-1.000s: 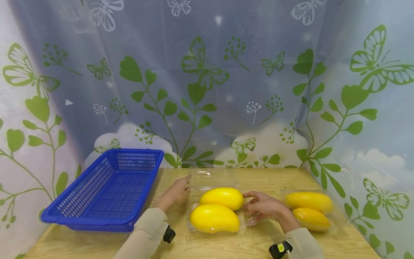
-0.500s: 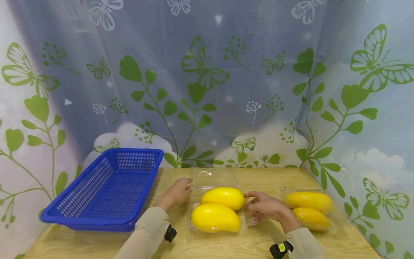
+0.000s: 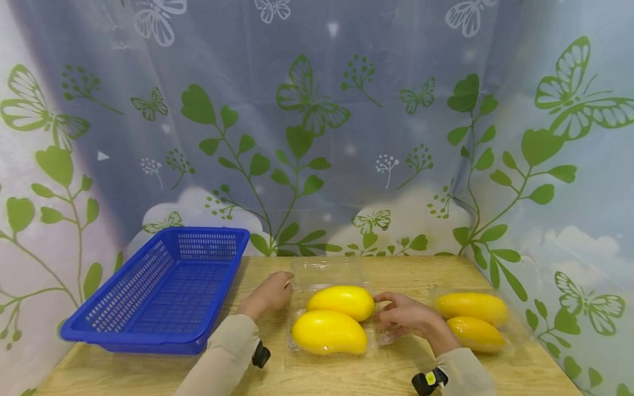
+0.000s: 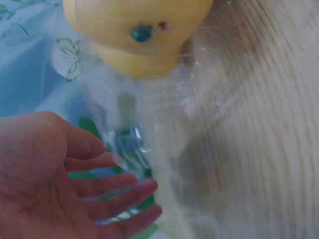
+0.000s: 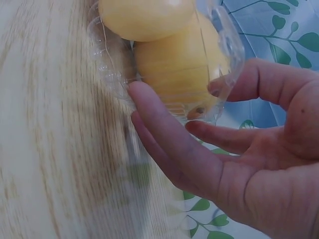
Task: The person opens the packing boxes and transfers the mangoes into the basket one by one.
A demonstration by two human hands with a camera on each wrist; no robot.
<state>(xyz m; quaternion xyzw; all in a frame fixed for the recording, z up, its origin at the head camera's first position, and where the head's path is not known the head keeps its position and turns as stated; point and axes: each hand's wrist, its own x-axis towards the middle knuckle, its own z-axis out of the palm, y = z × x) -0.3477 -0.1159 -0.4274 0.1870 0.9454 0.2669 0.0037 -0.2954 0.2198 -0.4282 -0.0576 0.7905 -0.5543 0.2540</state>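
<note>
Two yellow mangoes, a rear one (image 3: 340,302) and a front one (image 3: 329,332), lie in a clear plastic clamshell box (image 3: 292,347). Its lid (image 3: 327,269) is folded back flat behind them. At the lid's left edge is my left hand (image 3: 267,296); its fingers (image 4: 124,199) are extended and loosely spread, at or very close to the plastic. My right hand (image 3: 408,316) is at the box's right side. Its relaxed fingers (image 5: 164,129) touch the clear wall, with the mango ends just behind it in the right wrist view.
A blue perforated basket (image 3: 210,330) stands on the left of the wooden table (image 3: 317,379). On the right lies another clear pack (image 3: 520,322) with two yellow mangoes. A butterfly-and-leaf cloth (image 3: 317,165) hangs behind the table.
The left fingertips have moved slightly right and down at the lid's edge. The open box has shifted a little to the right. The right hand stays nearly still.
</note>
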